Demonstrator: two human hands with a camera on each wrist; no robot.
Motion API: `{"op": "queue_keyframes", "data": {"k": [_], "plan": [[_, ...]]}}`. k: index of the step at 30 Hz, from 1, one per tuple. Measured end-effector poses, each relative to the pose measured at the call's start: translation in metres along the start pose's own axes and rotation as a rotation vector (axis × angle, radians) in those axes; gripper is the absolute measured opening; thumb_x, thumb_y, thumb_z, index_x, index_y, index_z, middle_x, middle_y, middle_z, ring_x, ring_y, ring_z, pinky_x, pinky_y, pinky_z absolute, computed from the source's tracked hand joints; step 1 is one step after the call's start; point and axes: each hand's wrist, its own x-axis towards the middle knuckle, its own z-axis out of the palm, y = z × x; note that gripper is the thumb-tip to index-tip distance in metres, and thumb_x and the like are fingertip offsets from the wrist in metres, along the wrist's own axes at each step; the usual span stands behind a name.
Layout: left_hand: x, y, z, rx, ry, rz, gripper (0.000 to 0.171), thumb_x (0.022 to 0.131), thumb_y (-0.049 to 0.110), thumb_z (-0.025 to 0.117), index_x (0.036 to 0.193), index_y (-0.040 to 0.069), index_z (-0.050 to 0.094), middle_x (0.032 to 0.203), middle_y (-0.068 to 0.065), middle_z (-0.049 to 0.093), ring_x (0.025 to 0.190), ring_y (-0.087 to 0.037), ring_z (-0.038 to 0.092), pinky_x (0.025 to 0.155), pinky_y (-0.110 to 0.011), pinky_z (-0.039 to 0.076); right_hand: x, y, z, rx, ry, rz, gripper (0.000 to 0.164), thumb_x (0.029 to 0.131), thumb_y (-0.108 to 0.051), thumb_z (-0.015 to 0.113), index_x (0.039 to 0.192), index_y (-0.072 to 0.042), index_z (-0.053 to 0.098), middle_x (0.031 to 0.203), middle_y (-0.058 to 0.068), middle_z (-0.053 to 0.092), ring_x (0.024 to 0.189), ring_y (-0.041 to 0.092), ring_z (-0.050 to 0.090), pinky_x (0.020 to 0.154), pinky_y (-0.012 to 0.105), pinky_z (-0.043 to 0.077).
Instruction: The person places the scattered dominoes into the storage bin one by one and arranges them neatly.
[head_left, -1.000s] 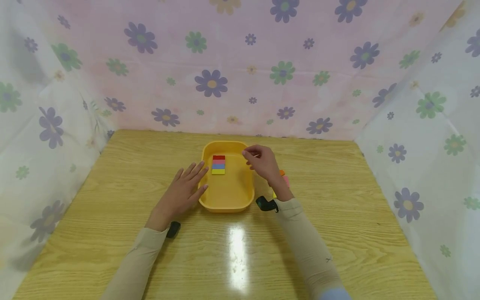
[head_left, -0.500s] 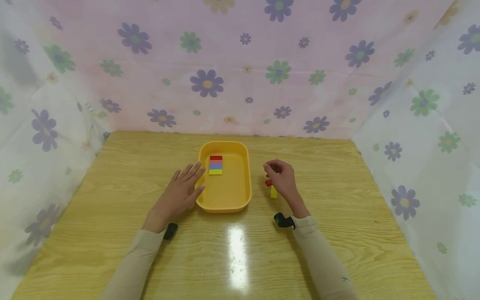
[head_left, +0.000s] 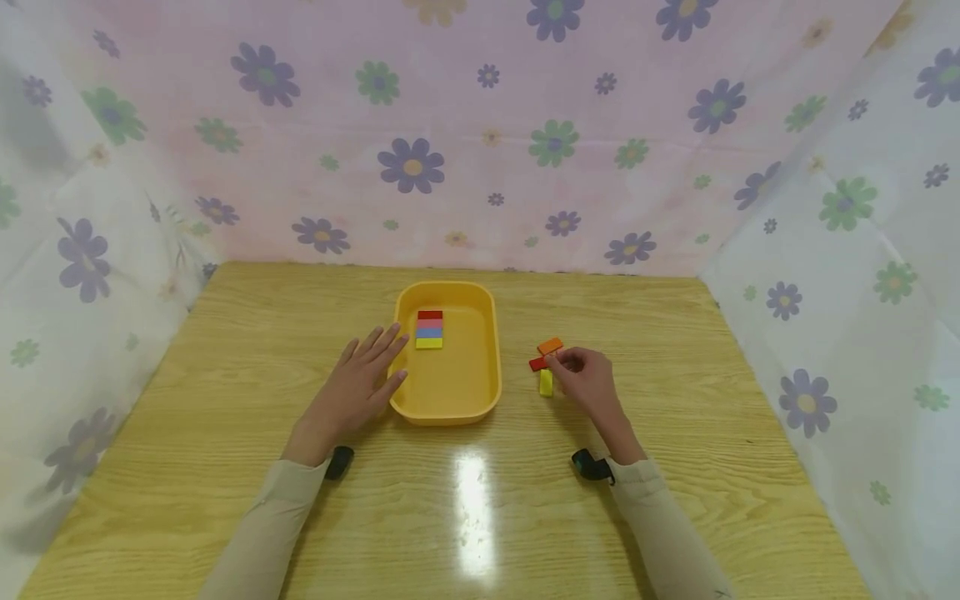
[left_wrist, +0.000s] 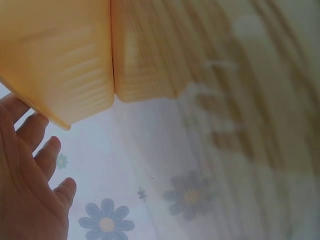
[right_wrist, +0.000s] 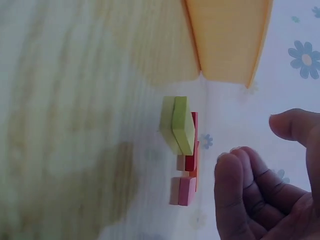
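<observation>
My left hand (head_left: pixel 348 396) rests with straight, spread fingers at the left rim of a yellow plastic tray (head_left: pixel 450 418). Inside the tray a red block (head_left: pixel 430 315), a pink one, a blue one and a yellow one lie side by side in a row. To the right of the tray, my right hand (head_left: pixel 588 383) hovers over loose blocks, its thumb and fingers apart with nothing between them. An orange block (head_left: pixel 550 345), a red block (head_left: pixel 537 364) and a yellow block (head_left: pixel 546 383) lie by its fingertips. A pink block (right_wrist: pixel 186 191) shows in the right wrist view.
The wooden table (head_left: pixel 420 517) has a bright light reflection in front of the tray. Flower-patterned cloth (head_left: pixel 480 125) hangs behind the table and along both sides. Each wrist wears a small black camera (head_left: pixel 591 465).
From above the tray's right side, my right hand has moved right and nearer to me, to the loose blocks, its fingers now parted. My left hand stays at the rim.
</observation>
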Motion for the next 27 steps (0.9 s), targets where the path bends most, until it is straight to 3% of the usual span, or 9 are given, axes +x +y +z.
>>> {"op": "queue_keyframes", "data": {"k": [9, 17, 27], "plan": [[0.000, -0.002, 0.001, -0.004, 0.006, 0.007, 0.063, 0.109, 0.042, 0.043, 0.162, 0.012, 0.028, 0.171, -0.005, 0.017, 0.158, -0.032, 0.010, 0.125, -0.061, 0.005, -0.009, 0.007, 0.004, -0.157, -0.072, 0.013, 0.033, 0.091, -0.025, 0.077, 0.107, 0.003, 0.069, 0.090, 0.012, 0.070, 0.082, 0.023, 0.066, 0.066, 0.028, 0.052], [0.000, -0.002, 0.001, -0.007, 0.005, 0.014, 0.063, 0.109, 0.043, 0.043, 0.162, 0.012, 0.028, 0.171, -0.005, 0.017, 0.158, -0.032, 0.010, 0.125, -0.061, 0.005, -0.014, 0.006, 0.008, -0.304, -0.127, 0.007, 0.043, 0.088, -0.027, 0.081, 0.112, 0.005, 0.064, 0.093, 0.012, 0.066, 0.083, 0.024, 0.058, 0.079, 0.040, 0.054], [0.001, -0.003, 0.002, -0.004, 0.010, 0.017, 0.063, 0.109, 0.043, 0.042, 0.162, 0.012, 0.028, 0.171, -0.005, 0.016, 0.158, -0.031, 0.010, 0.125, -0.060, 0.005, -0.012, 0.002, 0.014, -0.399, -0.125, -0.048, 0.035, 0.086, -0.019, 0.083, 0.108, 0.002, 0.066, 0.089, 0.009, 0.065, 0.078, 0.022, 0.057, 0.075, 0.041, 0.053]]}}
